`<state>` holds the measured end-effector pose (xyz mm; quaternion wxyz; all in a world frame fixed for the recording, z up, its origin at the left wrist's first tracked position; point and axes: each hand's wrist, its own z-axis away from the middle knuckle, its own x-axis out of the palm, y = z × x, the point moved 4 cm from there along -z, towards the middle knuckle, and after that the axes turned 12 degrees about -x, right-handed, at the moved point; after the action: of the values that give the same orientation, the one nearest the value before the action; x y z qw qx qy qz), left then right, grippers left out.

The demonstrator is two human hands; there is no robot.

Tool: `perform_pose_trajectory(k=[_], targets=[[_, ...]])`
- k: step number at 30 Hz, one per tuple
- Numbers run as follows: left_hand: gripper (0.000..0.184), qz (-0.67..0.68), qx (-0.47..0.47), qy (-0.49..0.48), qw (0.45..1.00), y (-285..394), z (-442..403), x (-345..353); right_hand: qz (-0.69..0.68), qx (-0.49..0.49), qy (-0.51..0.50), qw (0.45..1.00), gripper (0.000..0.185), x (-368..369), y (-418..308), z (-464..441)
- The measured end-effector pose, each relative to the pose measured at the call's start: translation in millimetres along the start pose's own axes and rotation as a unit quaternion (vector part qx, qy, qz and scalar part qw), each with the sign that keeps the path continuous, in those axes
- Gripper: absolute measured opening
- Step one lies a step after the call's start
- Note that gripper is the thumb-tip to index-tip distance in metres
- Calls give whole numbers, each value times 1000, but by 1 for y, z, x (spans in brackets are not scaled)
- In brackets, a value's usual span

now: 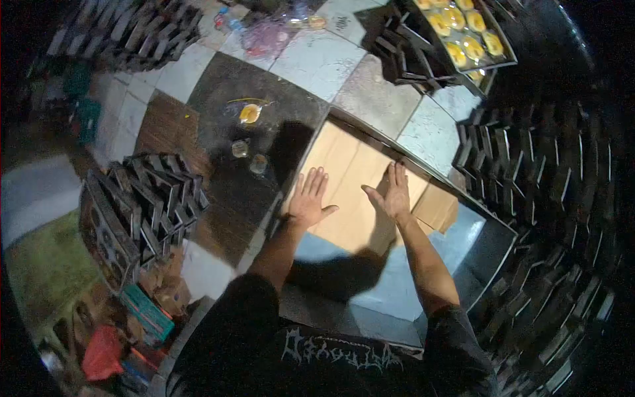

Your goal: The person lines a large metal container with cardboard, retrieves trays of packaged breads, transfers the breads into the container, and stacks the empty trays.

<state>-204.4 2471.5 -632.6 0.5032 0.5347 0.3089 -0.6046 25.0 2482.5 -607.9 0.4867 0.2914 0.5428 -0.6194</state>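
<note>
My left hand (309, 200) lies flat with spread fingers on a pale tan sheet (347, 155), near its left edge. On the right part of the same sheet rests my right hand (395, 196), fingers stretched out and thumb apart. The sheet covers the far part of a large dark-rimmed box (493, 264). A brown cardboard piece (436, 206) sits beside my right wrist. Nearer my body, a blue-grey surface (390, 284) shows inside the box, partly in shadow. Neither hand holds anything.
Stacks of dark metal trays stand to the left (142, 212) and right (536, 165). A tray of yellow rounds (463, 33) sits at the top right. Dark mats (231, 86) with small scraps, a pink plastic bag (264, 36) and a red item (102, 351) lie around.
</note>
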Motion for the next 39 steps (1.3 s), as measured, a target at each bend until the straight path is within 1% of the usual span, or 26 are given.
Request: perform_pose_trajectory(k=[2,3,5,7,9,10,12,14,15,16,17,19,20,22,23,25,26,27,28,29,31,32,33,35,37,39], targets=[[87,13,-41,24,999,6,0,-1,-49,-6,27,998,86,-10,3,14],[87,11,-34,27,999,13,-3,0,-58,16,116,991,75,-19,4,26],[84,29,-126,69,989,17,-4,-2,-77,65,290,952,52,-29,-4,64],[82,33,-122,66,990,29,-5,-10,-130,255,321,903,39,-10,-3,115],[79,-13,-115,70,991,39,-4,-23,-61,333,329,882,38,29,2,167],[75,30,-84,80,993,47,3,-38,-66,345,335,874,38,55,1,188],[74,51,-42,93,994,62,30,-60,-289,435,308,795,40,107,-1,231],[72,100,-13,86,991,74,72,-87,-354,441,275,777,40,116,-13,256],[69,89,-10,27,996,77,95,-104,-412,427,238,769,41,119,-17,256],[62,180,8,12,984,64,123,-90,-416,449,231,756,39,115,-18,256],[58,186,4,6,983,62,151,-102,-419,495,258,716,37,139,-11,259],[55,180,4,7,984,52,201,-120,-625,595,227,451,26,157,-16,247],[53,202,-35,-8,979,41,225,-125,-632,590,226,448,26,155,-18,233],[50,217,-74,-20,973,22,268,-138,-735,529,339,256,13,152,-23,203],[50,265,-139,-33,954,10,287,-147,-740,524,334,255,13,156,-20,194],[49,305,-206,-45,929,-18,320,-160,-801,423,297,302,15,169,-19,181],[48,237,-189,51,952,-30,333,-169,-804,421,293,302,15,169,-27,182],[48,166,-169,145,961,-38,347,-173,-828,406,285,262,16,167,-36,184],[46,212,-229,171,934,-50,361,-168,-850,389,276,224,16,165,-45,187],[46,213,-236,176,932,-62,377,-151,-851,387,271,230,16,159,-54,195],[48,246,-373,134,885,-95,411,-116,-835,340,325,285,13,127,-75,220],[47,246,-383,150,878,-90,417,-123,-776,420,355,308,9,99,-85,236],[46,265,-438,81,855,-92,427,-118,-815,383,291,322,17,151,-52,244],[38,312,-511,-92,796,-111,452,-93,-831,391,343,200,25,124,-45,267],[32,345,-523,-286,725,-134,477,-64,-812,364,406,209,24,90,-35,286],[32,370,-457,-381,713,-150,485,-54,-816,304,426,245,25,52,-34,311]])
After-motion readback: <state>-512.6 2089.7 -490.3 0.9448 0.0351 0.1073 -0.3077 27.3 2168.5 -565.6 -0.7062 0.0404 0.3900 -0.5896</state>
